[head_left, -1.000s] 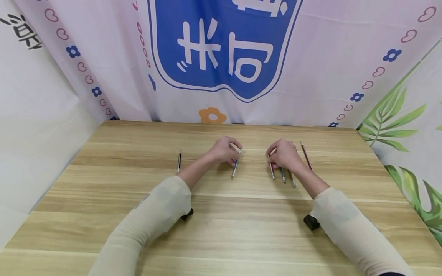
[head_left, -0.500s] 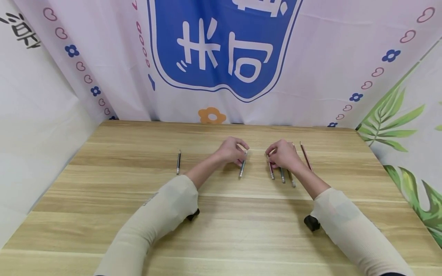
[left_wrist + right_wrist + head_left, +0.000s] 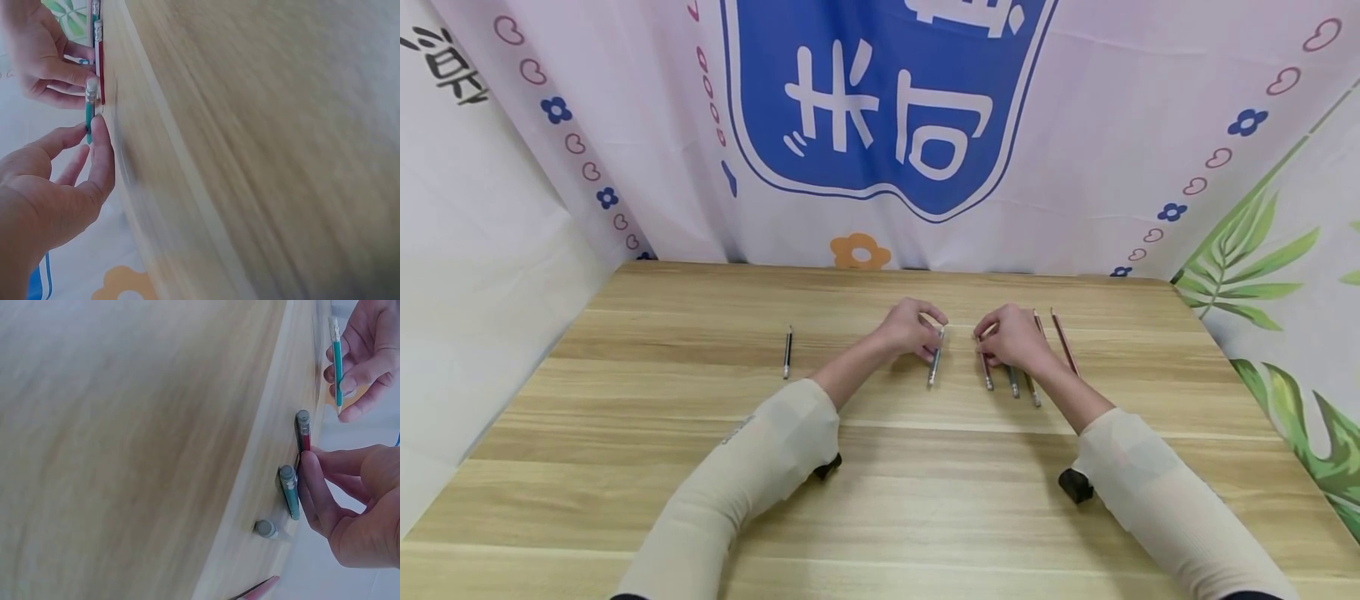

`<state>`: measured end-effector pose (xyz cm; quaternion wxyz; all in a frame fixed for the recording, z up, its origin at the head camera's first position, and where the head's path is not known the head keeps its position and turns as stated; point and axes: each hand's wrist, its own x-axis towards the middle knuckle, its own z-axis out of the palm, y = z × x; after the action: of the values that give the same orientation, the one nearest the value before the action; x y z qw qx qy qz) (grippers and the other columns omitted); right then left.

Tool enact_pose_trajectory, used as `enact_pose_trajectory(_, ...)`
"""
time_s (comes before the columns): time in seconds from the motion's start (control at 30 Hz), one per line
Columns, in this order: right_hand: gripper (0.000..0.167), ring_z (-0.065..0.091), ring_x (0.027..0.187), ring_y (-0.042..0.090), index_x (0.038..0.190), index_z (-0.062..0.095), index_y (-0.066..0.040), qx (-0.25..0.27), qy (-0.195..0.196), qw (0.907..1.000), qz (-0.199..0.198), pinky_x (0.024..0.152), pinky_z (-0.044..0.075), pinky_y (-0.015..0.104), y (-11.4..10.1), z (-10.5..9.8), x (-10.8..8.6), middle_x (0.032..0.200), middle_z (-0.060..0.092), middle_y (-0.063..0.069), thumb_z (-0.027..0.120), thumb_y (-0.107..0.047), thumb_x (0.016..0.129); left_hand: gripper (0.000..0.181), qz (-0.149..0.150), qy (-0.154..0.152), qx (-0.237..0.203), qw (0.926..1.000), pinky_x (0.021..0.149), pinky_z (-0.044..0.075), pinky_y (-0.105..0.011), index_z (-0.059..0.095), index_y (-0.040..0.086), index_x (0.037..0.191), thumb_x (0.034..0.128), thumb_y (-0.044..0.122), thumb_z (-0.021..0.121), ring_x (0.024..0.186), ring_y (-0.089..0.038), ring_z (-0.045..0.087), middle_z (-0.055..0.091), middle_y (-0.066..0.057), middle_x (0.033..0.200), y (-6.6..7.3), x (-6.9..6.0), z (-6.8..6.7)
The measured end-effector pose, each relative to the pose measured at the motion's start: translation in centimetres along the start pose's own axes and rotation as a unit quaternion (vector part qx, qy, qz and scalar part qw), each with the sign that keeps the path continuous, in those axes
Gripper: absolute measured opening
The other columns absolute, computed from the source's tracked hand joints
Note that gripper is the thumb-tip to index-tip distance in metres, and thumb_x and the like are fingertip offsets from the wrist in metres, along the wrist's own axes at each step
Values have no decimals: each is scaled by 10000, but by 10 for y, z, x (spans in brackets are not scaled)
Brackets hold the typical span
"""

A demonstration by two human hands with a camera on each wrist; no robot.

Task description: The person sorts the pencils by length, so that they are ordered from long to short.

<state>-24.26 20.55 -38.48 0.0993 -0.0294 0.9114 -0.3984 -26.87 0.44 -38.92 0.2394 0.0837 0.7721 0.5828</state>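
My left hand (image 3: 912, 327) pinches a teal pencil (image 3: 936, 362) between thumb and fingers, its white eraser end pointing toward me. In the right wrist view this pencil (image 3: 338, 369) stands apart from the others. To the right, my right hand (image 3: 1015, 337) holds a dark red pencil (image 3: 987, 372) with its fingertips, low at the table. Beside that lie another teal pencil (image 3: 1012, 383) and a gold-brown pencil (image 3: 1033, 392), both partly hidden under my right hand and wrist. A reddish pencil (image 3: 1064, 340) lies farther right, its near end behind my forearm.
A black pencil (image 3: 787, 352) lies alone on the left of the wooden table (image 3: 880, 500). Behind the table's far edge hangs a printed cloth (image 3: 1105, 150). Dark wrist-camera housings show under both sleeves, such as the right housing (image 3: 1077, 485).
My left hand has moved right with the teal pencil, bringing it nearer the right-hand pencils. My right hand and the dark red pencil have shifted very slightly left.
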Motion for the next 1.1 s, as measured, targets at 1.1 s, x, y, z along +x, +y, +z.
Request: enact_pose_trajectory(1.1, 199, 688, 587, 102, 1075, 739, 89, -46, 88, 9999, 108, 578, 642, 245, -1, 0, -1, 933, 758, 205, 740, 53, 879, 360, 60, 218, -127, 9997, 584, 647, -266, 623, -121, 1220, 869, -188, 663, 623, -180, 612, 675, -221, 896, 4, 10, 27)
